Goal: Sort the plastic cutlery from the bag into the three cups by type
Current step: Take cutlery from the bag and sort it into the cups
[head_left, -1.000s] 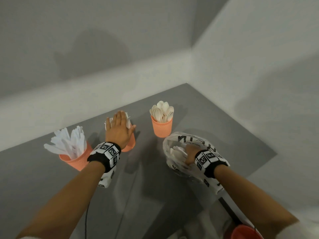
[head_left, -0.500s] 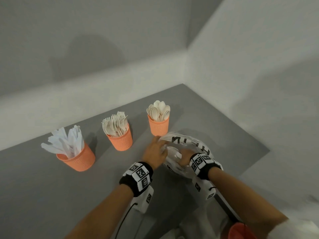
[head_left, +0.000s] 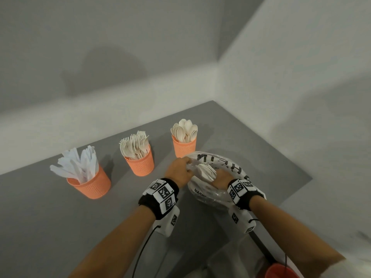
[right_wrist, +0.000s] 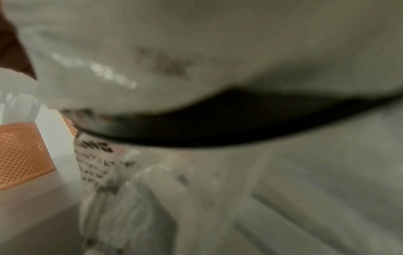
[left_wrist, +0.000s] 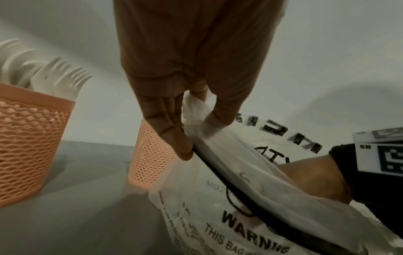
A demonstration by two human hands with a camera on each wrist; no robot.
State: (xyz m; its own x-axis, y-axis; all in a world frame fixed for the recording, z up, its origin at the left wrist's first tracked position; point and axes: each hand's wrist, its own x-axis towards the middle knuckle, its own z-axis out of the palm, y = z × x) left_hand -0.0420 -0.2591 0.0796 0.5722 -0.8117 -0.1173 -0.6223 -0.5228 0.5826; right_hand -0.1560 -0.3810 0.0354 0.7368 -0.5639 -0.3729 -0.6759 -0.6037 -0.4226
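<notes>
Three orange mesh cups stand in a row: knives [head_left: 88, 183] on the left, forks [head_left: 140, 163] in the middle, spoons [head_left: 183, 147] on the right. A clear printed plastic bag [head_left: 216, 195] lies just in front of the spoon cup. My left hand [head_left: 180, 170] pinches the bag's rim [left_wrist: 196, 120] between thumb and fingers and holds the mouth up. My right hand [head_left: 220, 178] is inside the bag, next to a bunch of white cutlery [head_left: 206, 171] at the mouth. Plastic hides its fingers, and the right wrist view is blurred by the bag [right_wrist: 196, 51].
The grey table [head_left: 50, 227] sits in a corner, with white walls behind and to the right. Its right edge runs diagonally close to the bag. A red object [head_left: 281, 271] shows at the bottom right. A black cable [head_left: 144, 247] hangs from my left wrist.
My left hand left the fork cup, swung right to the bag and took hold of its rim. My right hand stayed in the bag, and the cutlery bunch now shows at the mouth.
</notes>
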